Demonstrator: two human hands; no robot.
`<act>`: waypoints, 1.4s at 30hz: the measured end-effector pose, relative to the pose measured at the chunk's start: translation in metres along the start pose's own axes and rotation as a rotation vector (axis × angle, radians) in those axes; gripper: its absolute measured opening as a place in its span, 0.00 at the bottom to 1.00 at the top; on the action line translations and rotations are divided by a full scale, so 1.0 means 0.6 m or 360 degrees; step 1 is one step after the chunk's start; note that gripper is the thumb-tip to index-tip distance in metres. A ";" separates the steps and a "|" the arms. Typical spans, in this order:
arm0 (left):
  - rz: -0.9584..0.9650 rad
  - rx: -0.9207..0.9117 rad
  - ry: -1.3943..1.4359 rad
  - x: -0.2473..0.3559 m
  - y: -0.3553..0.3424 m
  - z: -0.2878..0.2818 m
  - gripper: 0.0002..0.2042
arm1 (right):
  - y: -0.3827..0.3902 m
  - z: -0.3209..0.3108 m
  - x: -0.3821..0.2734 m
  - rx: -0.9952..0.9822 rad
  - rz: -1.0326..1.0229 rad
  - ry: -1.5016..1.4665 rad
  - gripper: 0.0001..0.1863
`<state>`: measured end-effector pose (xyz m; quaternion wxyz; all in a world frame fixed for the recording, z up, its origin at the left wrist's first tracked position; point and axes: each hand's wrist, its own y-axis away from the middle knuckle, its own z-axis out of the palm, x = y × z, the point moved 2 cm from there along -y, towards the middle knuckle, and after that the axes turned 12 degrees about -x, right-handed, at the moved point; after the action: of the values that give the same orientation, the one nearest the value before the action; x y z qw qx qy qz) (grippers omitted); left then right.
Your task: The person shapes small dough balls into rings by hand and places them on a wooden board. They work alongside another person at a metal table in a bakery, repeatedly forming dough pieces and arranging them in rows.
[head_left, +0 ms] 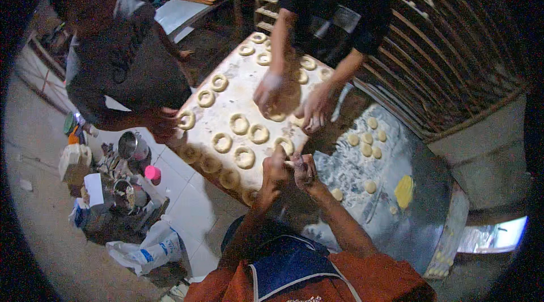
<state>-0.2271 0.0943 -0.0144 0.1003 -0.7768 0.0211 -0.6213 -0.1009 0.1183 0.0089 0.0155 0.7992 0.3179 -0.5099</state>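
My left hand (276, 173) and my right hand (305, 170) are close together at the near edge of a pale, floured board (249, 101). Both are closed on a small piece of dough (290, 164) that shows between them; its full shape is hidden by my fingers. Just beyond my hands lies a dough ring (284, 145). More dough rings (244, 157) are spread over the board, several along its left edge in shadow. Across from me, a co-worker's two hands (316, 108) bend over rings on the board. At the left, another person's hand (164, 123) is beside a ring (186, 120).
To the right is a floured metal table (422, 225) with several dough balls (370, 187) and a flat yellow thing (404, 191). Racks (419, 81) stand behind it. On the floor at left are pots (129, 144), a pink cup (152, 173) and a plastic bag (153, 248).
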 end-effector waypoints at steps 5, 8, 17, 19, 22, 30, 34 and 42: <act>-0.0110 0.0425 0.0706 -0.002 -0.010 -0.096 0.10 | -0.075 0.083 -0.009 -0.0359 -0.0064 0.0038 0.26; -0.0145 0.0461 -0.0012 -0.013 -0.009 -0.158 0.12 | -0.127 0.141 -0.030 -0.0439 0.0024 -0.0411 0.26; -0.0143 0.0893 -0.1604 -0.096 -0.025 -0.361 0.20 | -0.277 0.198 -0.137 -0.0646 0.0342 0.0016 0.24; 0.0177 0.1159 -0.1723 -0.058 0.012 -0.383 0.24 | -0.250 0.197 -0.148 -0.0438 0.0083 0.0675 0.29; -0.0476 0.0850 -0.1467 -0.028 0.093 -0.374 0.18 | -0.154 0.136 -0.116 -0.0717 0.0407 -0.0088 0.34; -0.0192 0.0258 -0.1951 -0.072 0.019 -0.320 0.17 | 0.094 -0.120 -0.037 -0.0178 0.0981 0.0168 0.18; -0.0170 0.0348 -0.1639 -0.014 -0.027 -0.277 0.19 | 0.208 -0.199 0.000 -0.0215 0.1346 0.0905 0.16; 0.0092 -0.0578 -0.0392 0.108 0.054 0.091 0.12 | 0.270 -0.193 0.042 0.0048 0.1223 0.0122 0.16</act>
<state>-0.1564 0.0596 0.0306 -0.0218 -0.8513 0.1425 -0.5045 0.0844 0.0418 -0.0046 0.1817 0.8786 -0.0119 -0.4415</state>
